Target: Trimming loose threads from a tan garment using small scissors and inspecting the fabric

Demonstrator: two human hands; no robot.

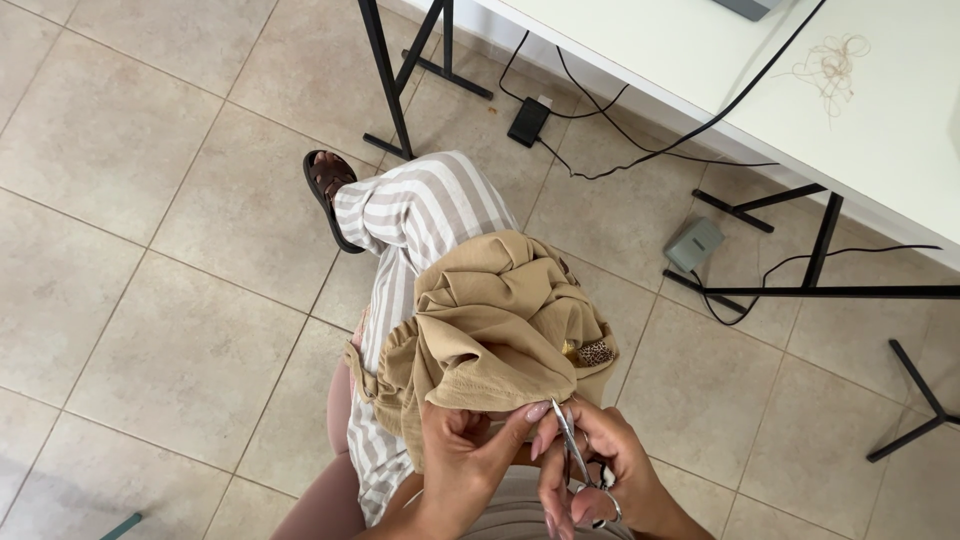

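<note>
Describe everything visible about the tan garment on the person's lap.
The tan garment is a soft, woven-looking fabric, bunched into loose folds on the person's lap over striped trousers. A stitched hem runs along its near edge and a gathered edge shows at its left. The left hand pinches the hem; the right hand holds small metal scissors with the tips at it.

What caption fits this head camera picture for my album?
Left hand pinches tan fabric's hem while right hand holds small scissors to it.
</note>
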